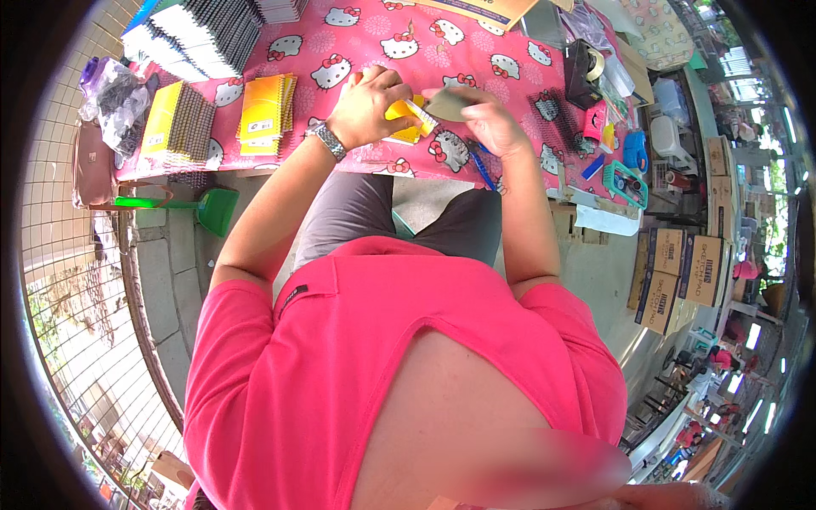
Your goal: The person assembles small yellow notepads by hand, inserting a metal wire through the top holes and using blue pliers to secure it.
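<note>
My left hand (371, 104), with a metal watch at the wrist, is closed on a small yellow notebook (403, 119) just above the table's near edge. A white edge strip of the notebook is turned toward my right hand (495, 124). Blurred by motion, that hand pinches a flat grey-green piece (448, 105) beside the notebook; its exact kind is unclear. Left of my hands lie a small stack of yellow notebooks (265, 110) and a taller stack of yellow spiral notebooks (177, 123). A blue-handled tool (483, 168) rests below my right hand.
The table has a pink patterned cloth (293, 76). White spiral notebooks (200, 42) are piled at the far left. Black binding coils (557, 123), a tape dispenser (585, 75) and a teal basket (625, 184) occupy the right. A green dustpan (218, 212) and cardboard boxes (659, 293) stand below table height.
</note>
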Action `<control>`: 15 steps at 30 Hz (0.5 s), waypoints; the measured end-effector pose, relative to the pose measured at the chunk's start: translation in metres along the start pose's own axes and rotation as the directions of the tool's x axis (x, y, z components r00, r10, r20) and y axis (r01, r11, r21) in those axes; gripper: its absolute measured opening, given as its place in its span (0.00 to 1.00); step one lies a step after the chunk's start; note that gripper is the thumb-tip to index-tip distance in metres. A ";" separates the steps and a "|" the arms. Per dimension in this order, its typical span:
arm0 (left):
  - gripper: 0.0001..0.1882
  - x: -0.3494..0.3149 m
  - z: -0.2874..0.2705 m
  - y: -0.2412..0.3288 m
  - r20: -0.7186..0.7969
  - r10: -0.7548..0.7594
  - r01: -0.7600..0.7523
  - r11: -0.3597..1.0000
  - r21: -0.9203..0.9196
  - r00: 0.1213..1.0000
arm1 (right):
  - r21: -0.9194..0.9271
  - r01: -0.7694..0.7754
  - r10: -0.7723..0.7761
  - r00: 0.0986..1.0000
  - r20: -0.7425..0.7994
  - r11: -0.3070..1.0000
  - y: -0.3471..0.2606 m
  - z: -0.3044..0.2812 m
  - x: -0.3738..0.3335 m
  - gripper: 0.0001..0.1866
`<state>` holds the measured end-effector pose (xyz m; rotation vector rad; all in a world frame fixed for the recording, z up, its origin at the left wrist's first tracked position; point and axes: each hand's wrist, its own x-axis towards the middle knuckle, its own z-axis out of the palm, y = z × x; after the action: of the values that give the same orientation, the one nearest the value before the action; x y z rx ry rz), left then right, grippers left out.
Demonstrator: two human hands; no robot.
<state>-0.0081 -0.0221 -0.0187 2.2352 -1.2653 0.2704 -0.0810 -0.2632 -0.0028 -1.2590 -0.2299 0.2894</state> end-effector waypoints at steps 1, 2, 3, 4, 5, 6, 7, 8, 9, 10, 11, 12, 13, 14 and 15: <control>0.21 0.001 -0.002 -0.002 -0.008 0.008 -0.008 1.000 0.001 1.000 | -0.564 -0.124 0.100 0.992 -0.073 0.816 -0.004 -0.002 0.006 0.25; 0.21 0.002 -0.004 -0.003 -0.017 0.015 -0.015 1.000 0.003 1.000 | -0.368 -0.052 0.050 0.999 -0.014 0.928 -0.006 -0.001 0.006 0.25; 0.21 0.001 -0.004 0.000 0.009 -0.006 0.006 1.000 0.019 1.000 | -0.149 0.017 -0.012 0.999 0.034 0.989 -0.005 0.002 0.003 0.26; 0.21 0.002 -0.005 0.002 0.026 -0.007 0.007 1.000 0.008 1.000 | 0.084 0.067 -0.072 0.995 0.066 0.994 -0.004 0.006 -0.003 0.27; 0.21 0.005 -0.007 0.002 0.042 -0.009 0.009 1.000 -0.004 0.999 | 0.313 0.106 -0.138 0.987 0.082 0.944 -0.003 0.008 -0.005 0.29; 0.21 0.005 -0.008 0.003 0.059 -0.010 0.011 1.000 -0.015 0.998 | -0.049 0.029 -0.026 0.998 0.064 0.998 -0.003 0.006 -0.002 0.30; 0.22 0.006 -0.009 0.002 0.062 -0.031 0.032 0.999 -0.027 0.998 | -0.404 -0.055 0.064 0.998 0.008 0.913 -0.007 0.004 0.006 0.31; 0.22 0.005 -0.009 0.003 0.058 -0.024 0.026 0.999 -0.028 0.998 | -0.699 -0.143 0.126 0.989 -0.077 0.700 -0.010 0.004 0.011 0.32; 0.22 0.004 -0.009 0.004 0.055 -0.017 0.019 0.999 -0.030 0.998 | -0.354 -0.107 0.064 0.989 -0.130 0.929 -0.008 0.008 0.005 0.31; 0.22 0.001 -0.008 0.005 0.053 -0.018 0.019 0.999 -0.036 0.998 | 0.223 0.079 -0.082 0.997 0.006 0.972 -0.015 0.022 -0.004 0.27; 0.22 0.002 -0.008 0.003 0.043 -0.005 0.007 1.000 -0.029 0.999 | 0.095 0.053 -0.055 0.998 0.022 0.994 -0.013 0.016 -0.002 0.27; 0.23 0.001 -0.008 0.003 0.042 -0.017 0.018 0.999 -0.029 0.999 | -0.035 0.028 -0.026 0.999 0.036 0.999 -0.012 0.010 0.000 0.28; 0.23 0.003 -0.009 0.003 0.039 -0.020 0.021 0.999 -0.025 0.999 | -0.188 0.001 -0.005 1.000 -0.018 0.982 -0.012 0.011 0.001 0.28; 0.23 0.005 -0.010 0.002 0.036 -0.023 0.024 1.000 -0.020 0.999 | -0.336 -0.033 0.008 0.997 -0.075 0.941 -0.012 0.012 0.003 0.28; 0.24 0.004 -0.011 0.004 0.064 -0.020 0.022 0.999 -0.032 0.998 | -0.473 -0.073 0.011 0.991 -0.133 0.878 -0.012 0.013 0.005 0.28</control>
<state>-0.0080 -0.0205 -0.0062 2.2445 -1.2693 0.1704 -0.0800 -0.2532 0.0126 -1.7701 -0.1685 0.1927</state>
